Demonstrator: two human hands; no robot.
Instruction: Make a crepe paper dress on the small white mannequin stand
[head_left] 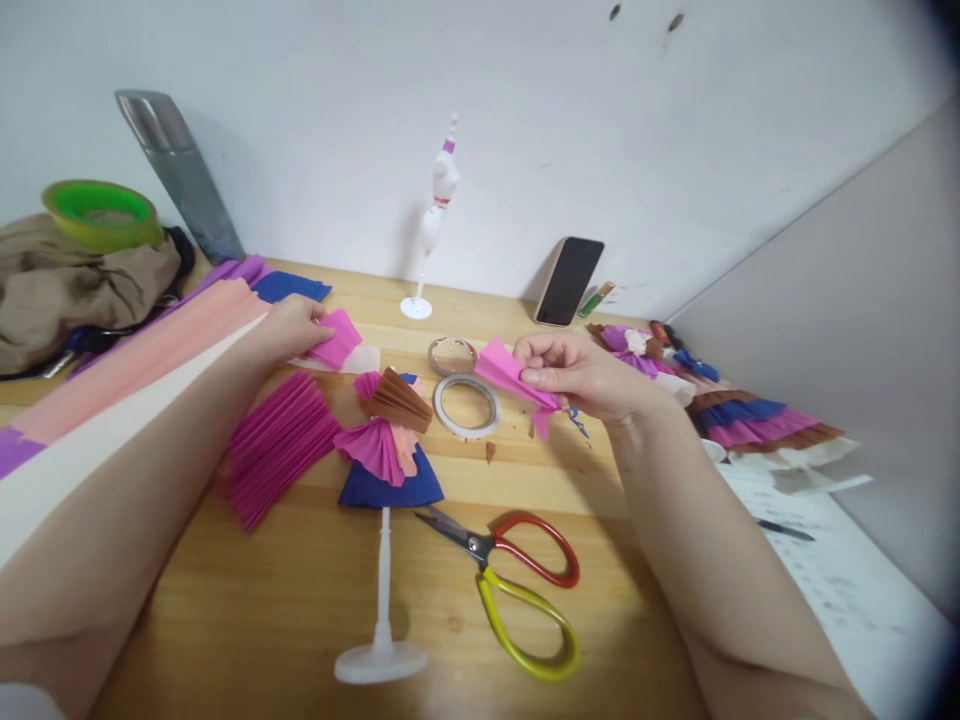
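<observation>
My left hand (pixel 296 326) is closed on the edge of a small pink paper piece (pixel 339 338), just above a whitish scrap on the table. Between the thumb and fingers of my right hand (pixel 581 372), a folded pink paper strip (pixel 510 372) is pinched. A small mini dress form (pixel 382 585) on a white stand is nearest me, dressed in a blue paper skirt (pixel 397 485), a pleated magenta paper fan (pixel 373 450) and a brown pleated paper piece (pixel 397 398). Pleated magenta paper (pixel 283 448) lies left of it. Scissors (pixel 480 548) with red and yellow handles rest open at its right.
Two tape rolls, one double-sided tape roll (pixel 466 405), lie between my hands. Behind stand a bare white mini mannequin (pixel 442 180), a phone (pixel 570 282) and a flask (pixel 184 170). Long crepe paper strips (pixel 150 355) lie left; a layered paper dress (pixel 761 418) lies right.
</observation>
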